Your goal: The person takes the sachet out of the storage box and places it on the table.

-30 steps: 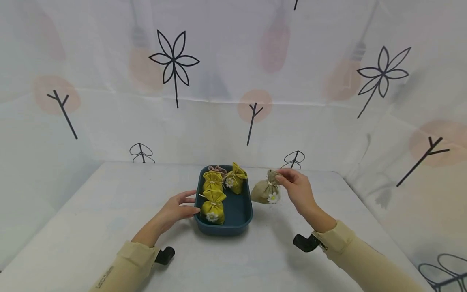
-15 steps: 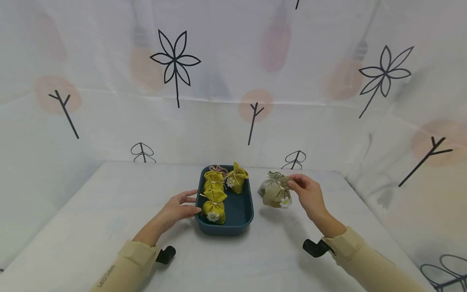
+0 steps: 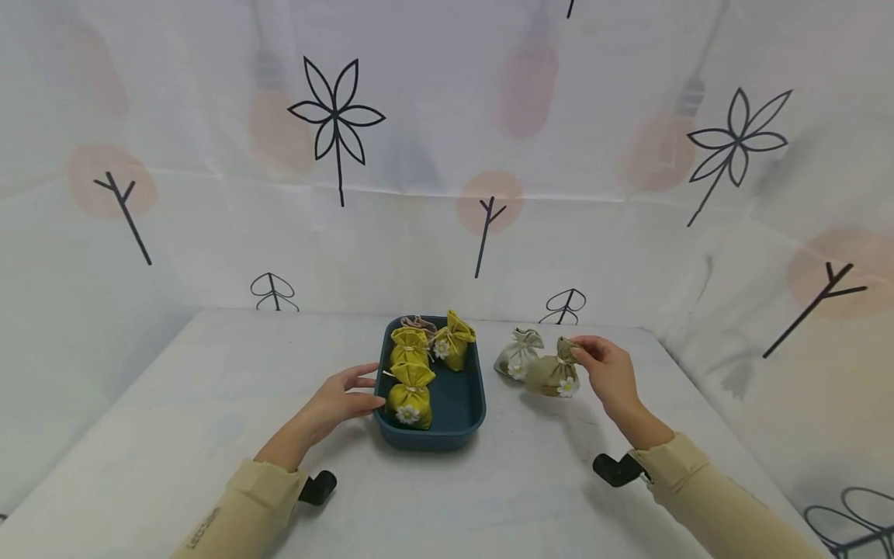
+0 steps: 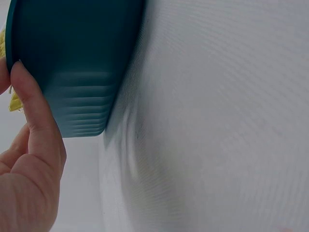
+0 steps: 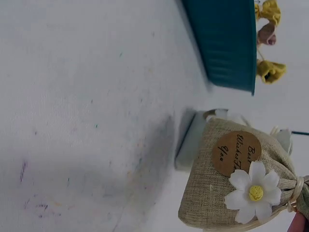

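My right hand pinches the gathered neck of a beige drawstring pouch with a white daisy, right of the bin. In the right wrist view this pouch also shows a round brown tag, with a shadow on the table below. A pale grey-green pouch with a daisy stands just left of it, partly covered in the right wrist view. My left hand holds the left rim of a dark teal bin, its digits at the rim in the left wrist view. Inside are several pouches, including a front yellow pouch.
Behind it in the bin are a second yellow pouch, another yellow pouch at the right and a pinkish pouch at the back. The white table meets a patterned cloth backdrop.
My right hand has moved the beige pouch to the right, away from the bin, uncovering the pale grey-green pouch. My left hand stays at the bin rim.
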The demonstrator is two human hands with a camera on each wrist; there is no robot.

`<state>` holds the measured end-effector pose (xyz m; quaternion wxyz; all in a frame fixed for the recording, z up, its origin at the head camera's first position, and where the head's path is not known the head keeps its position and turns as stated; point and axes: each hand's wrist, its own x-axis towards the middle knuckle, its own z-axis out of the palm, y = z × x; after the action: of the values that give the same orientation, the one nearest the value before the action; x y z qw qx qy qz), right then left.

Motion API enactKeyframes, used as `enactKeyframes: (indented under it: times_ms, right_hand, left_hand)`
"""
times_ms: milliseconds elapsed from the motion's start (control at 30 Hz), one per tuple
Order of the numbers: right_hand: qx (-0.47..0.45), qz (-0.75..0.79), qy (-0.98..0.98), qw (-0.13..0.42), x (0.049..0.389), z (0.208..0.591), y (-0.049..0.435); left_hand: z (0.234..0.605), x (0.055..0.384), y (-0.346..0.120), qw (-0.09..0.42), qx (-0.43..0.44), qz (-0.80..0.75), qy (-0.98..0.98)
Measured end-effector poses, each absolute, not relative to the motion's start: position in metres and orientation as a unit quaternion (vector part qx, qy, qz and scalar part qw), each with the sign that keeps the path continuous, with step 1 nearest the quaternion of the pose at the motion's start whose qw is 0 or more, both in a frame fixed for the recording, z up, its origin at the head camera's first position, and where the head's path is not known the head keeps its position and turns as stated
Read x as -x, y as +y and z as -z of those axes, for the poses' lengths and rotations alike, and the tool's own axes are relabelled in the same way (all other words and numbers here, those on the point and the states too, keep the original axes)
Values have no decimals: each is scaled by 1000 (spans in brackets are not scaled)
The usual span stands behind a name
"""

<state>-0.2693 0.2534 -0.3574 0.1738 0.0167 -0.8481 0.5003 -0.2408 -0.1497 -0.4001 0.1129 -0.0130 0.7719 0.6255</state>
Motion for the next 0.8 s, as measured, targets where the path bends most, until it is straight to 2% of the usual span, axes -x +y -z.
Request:
enactKeyframes:
  times_ms: [367, 800]
  right_hand:
    - [20, -484, -858, 168, 282, 366, 265]
    - [13, -459, -870, 179, 302, 373, 271]
  left_hand:
    - [398, 239, -150, 111, 11, -629, 769]
    - [397, 238, -149, 108, 11, -628, 771]
